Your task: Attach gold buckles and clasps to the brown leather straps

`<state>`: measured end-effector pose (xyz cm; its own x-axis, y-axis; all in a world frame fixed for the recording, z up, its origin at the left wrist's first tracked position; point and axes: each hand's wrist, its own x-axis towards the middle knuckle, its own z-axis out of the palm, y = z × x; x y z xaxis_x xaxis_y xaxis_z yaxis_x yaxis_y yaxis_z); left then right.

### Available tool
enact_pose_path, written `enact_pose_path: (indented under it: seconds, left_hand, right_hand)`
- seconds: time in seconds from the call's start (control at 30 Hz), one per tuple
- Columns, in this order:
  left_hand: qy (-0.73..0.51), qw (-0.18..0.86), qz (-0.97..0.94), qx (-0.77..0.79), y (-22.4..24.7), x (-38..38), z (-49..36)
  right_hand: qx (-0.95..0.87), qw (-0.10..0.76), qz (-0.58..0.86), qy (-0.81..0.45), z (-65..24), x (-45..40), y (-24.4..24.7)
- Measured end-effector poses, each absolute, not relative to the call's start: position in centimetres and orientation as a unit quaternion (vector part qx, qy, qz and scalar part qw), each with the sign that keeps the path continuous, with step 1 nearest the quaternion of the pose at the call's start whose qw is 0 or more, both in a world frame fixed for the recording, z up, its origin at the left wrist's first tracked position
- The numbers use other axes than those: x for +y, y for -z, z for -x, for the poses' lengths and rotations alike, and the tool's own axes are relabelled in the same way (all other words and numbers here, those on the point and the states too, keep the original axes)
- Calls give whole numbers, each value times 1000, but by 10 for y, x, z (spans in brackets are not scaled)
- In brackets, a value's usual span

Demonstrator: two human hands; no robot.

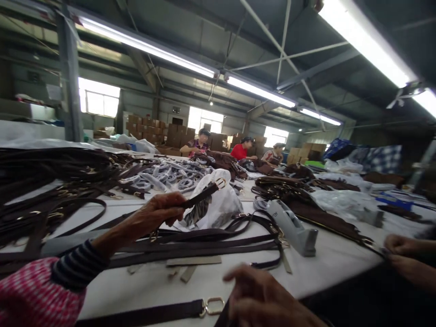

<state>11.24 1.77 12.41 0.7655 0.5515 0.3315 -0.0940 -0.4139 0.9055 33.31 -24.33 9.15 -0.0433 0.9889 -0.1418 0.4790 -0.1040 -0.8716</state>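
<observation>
My left hand is closed around a dark brown strap, whose free end with a gold buckle points up and right. In the lower middle, my right hand is blurred, with the index finger stretched out apart from the others and nothing visible between them. Just left of it lies another brown strap ending in a gold oval ring. Beyond my hands, several long brown straps lie across the white table. Small tan strips are scattered in front of them.
A grey tape dispenser stands right of the straps. Behind are a clear plastic bag and a heap of wrapped straps. Piled brown straps cover the left. Another person's hands hold a brown piece at right; several people sit opposite.
</observation>
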Motion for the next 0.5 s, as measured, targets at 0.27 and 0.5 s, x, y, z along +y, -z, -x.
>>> enact_pose_path:
  seconds: [0.27,0.5]
  left_hand:
    - [-171,560,-805,98,-127,-17,-145]
    - [-149,561,-812,61,-130,-44,-197]
  right_hand:
    - [-437,684,383,-441,-353,-153,-136]
    - [-548,563,438,-438,-393,-164,-160]
